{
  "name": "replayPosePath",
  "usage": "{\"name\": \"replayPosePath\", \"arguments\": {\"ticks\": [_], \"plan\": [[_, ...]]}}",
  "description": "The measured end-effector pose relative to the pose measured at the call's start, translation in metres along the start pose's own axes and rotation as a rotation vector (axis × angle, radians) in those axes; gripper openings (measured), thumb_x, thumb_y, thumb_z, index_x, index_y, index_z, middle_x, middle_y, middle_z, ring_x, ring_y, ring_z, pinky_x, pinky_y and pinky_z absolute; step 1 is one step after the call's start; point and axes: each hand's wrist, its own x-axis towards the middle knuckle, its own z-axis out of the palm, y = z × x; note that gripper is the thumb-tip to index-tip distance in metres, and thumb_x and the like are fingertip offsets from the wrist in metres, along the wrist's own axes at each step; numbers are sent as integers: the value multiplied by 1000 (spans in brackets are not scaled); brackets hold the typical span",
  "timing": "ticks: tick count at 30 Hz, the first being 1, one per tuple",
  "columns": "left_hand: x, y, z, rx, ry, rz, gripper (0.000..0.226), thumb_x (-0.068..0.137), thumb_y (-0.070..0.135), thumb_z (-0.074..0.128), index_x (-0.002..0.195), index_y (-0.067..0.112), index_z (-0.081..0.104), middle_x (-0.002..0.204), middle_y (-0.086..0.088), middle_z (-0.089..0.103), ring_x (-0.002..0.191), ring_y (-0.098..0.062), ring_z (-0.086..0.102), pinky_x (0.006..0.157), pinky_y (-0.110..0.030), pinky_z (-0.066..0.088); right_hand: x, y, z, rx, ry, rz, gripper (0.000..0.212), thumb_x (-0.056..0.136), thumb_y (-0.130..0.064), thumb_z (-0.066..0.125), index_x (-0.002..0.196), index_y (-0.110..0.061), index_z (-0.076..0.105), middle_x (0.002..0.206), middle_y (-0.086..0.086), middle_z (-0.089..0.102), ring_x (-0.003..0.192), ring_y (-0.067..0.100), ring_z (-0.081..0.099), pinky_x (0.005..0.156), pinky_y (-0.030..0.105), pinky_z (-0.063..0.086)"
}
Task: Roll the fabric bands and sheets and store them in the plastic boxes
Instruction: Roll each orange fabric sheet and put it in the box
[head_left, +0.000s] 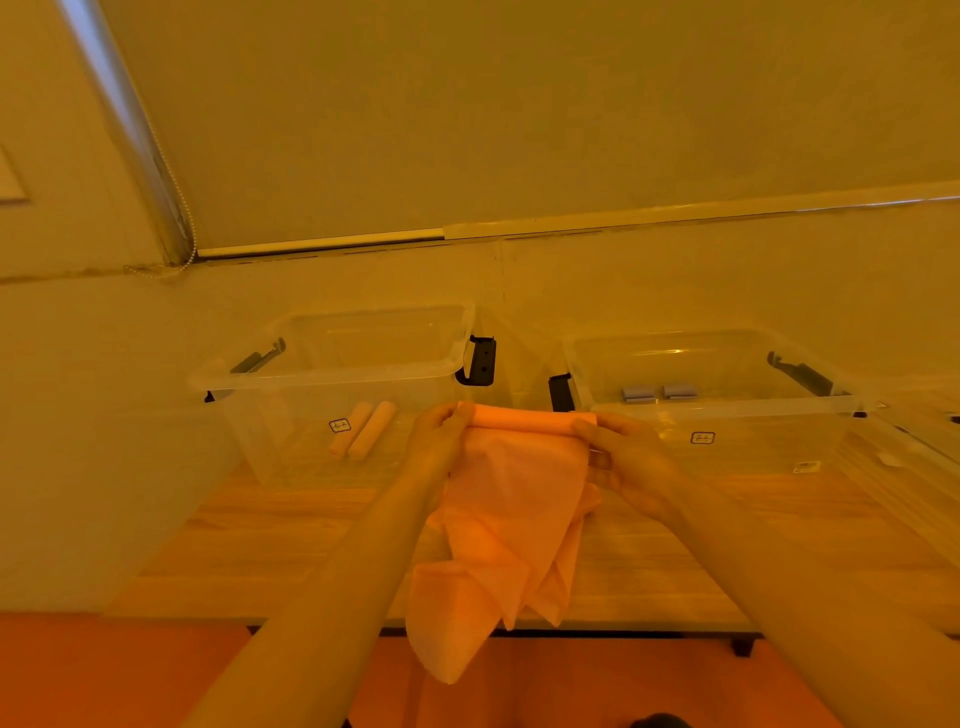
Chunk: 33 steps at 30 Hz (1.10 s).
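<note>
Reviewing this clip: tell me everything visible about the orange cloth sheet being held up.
The orange cloth sheet looks like thin, soft fabric, partly rolled. Its top edge is wound into a tight horizontal roll, gripped at its ends by the left hand and right hand. The unrolled rest hangs in loose folds, held above the wooden table, its lowest corner dropping past the table's near edge.

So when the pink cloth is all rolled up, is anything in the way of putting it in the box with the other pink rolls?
Nothing visible blocks it. The left box has no lid on, and its two pink rolls leave bare floor beside them. Both hands hold the pink cloth just right of that box, above the table.
</note>
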Motion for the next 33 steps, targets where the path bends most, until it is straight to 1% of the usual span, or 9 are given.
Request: {"name": "replayPosePath", "arguments": {"ticks": [2,5,9,11,14,19,25,30,33], "plan": [[1,0,0,13,1,-1,41,100,34,44,137,19,46,138,-6,47,120,-24,46,93,-34,40,-1,-2,-1,24,-27,-7,26,88,-9,64,113,-18,63,114,12,65,104,29,64,86,43,56],[3,1,0,25,0,-29,39,100,29,44,138,20,45,141,-6,45,125,-26,43,97,-36,39,-3,-6,1,92,-42,-26,29,87,2,61,110,-15,63,111,12,64,102,27,64,78,33,58],[2,4,0,5,6,-22,39,99,32,47,136,22,47,139,-4,47,117,-21,46,93,-35,41,-3,-6,5,169,10,-46,25,90,-12,61,115,-6,64,113,13,64,101,25,63,74,31,57],[2,6,0,12,13,-16,41,98,37,47,135,21,48,137,-4,48,109,-17,45,87,-32,40,-2,-6,4,153,10,-59,21,92,-11,59,112,-9,65,114,13,64,102,25,63,75,31,57],[2,7,0,42,21,-28,49,97,42,47,139,18,43,141,-7,45,123,-23,45,87,-32,37,-2,-6,3,126,8,-62,26,89,-4,61,113,-14,63,115,12,63,105,25,62,77,32,56],[-1,8,0,43,17,-36,50,98,39,47,141,14,41,142,-10,44,127,-28,43,98,-39,40,-1,-1,2,136,33,-57,37,86,-7,65,123,-8,58,112,14,64,100,24,64,79,31,57],[-3,7,5,53,16,-23,52,98,39,46,143,15,38,143,-9,43,128,-26,43,98,-37,40,8,10,8,-74,296,-187,39,83,-20,71,120,-10,64,114,11,66,102,27,64,87,45,56],[-2,6,7,36,34,-35,51,98,39,45,142,14,39,143,-10,44,128,-26,43,99,-38,40,5,5,9,-18,293,-202,36,85,-15,69,120,-8,64,113,11,66,103,27,63,88,44,55],[-2,6,6,39,34,-15,47,99,38,44,137,12,45,136,-11,50,121,-25,48,89,-33,40,5,2,9,69,234,-155,38,86,-9,67,124,-8,61,115,13,64,104,28,63,87,42,56]]}}
